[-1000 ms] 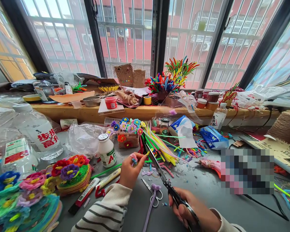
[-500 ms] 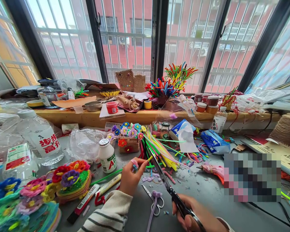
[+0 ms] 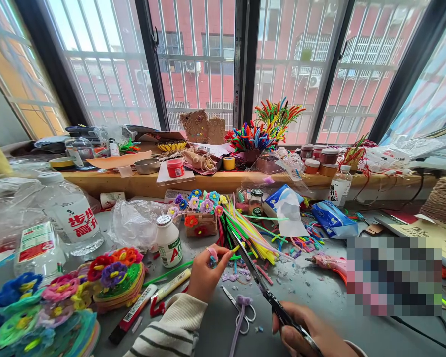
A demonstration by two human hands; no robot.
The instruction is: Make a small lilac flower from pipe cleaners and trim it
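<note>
My left hand [image 3: 205,272] pinches a short yellow pipe cleaner [image 3: 237,249] between thumb and fingertips. A fuzzy pink and blue loop [image 3: 212,256] sits on one of its fingers. My right hand [image 3: 306,327] is wrapped around the handles of long black scissors [image 3: 269,297]. Their blades point up and left, right beside the yellow piece; whether they touch it I cannot tell. Below the hands lie small white scissors [image 3: 247,317] with a purple pipe cleaner [image 3: 238,328] across them. Behind the blades spreads a bundle of yellow, pink and green pipe cleaners [image 3: 262,243].
Pipe-cleaner flowers [image 3: 113,275] fill the left front, near a white bottle [image 3: 168,240] and a large clear bottle [image 3: 78,223]. A basket of small flowers [image 3: 200,224] stands behind. To the right are a pink glue gun [image 3: 329,265], a blue packet [image 3: 334,218] and cables.
The whole view has shifted slightly, so everything sits a little further right and lower. Both hands keep their holds, and the blades stay by the yellow piece.
</note>
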